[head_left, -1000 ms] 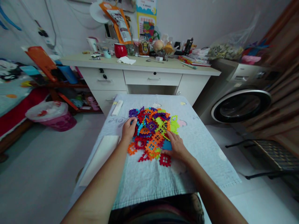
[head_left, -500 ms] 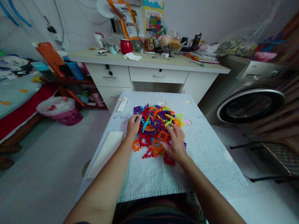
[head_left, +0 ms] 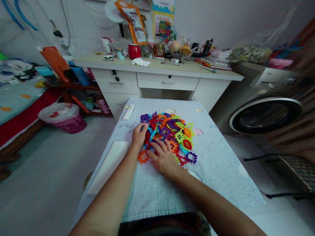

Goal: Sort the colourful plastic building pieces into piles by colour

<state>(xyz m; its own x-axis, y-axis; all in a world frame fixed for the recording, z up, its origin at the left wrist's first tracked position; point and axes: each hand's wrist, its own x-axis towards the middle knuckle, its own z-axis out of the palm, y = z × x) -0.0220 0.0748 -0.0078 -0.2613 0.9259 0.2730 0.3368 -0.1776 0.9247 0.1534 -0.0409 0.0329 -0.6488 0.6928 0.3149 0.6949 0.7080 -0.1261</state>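
A heap of colourful plastic interlocking pieces [head_left: 164,132], notched squares, triangles and other shapes in red, orange, purple, blue and lime, lies on the cloth-covered table [head_left: 216,170]. At the heap's left edge is my left hand [head_left: 139,135], its thumb and fingers curled together; whatever they hold, if anything, is hidden. My right hand [head_left: 166,162] lies palm down over the front of the heap, fingers spread and touching pieces. A purple square frame piece [head_left: 191,157] sits at the heap's right front, and an orange piece [head_left: 143,157] lies between my two hands.
Along the table's left side are a white sheet-like item [head_left: 109,167] and a small white box [head_left: 129,112]. Beyond stands a cluttered desk [head_left: 169,70] with drawers. A washing machine [head_left: 265,105] is to the right, a pink bin [head_left: 66,119] to the left.
My right hand has moved left and toward me across the heap, uncovering lime, red and purple pieces on the right. My left hand stays at the left edge.
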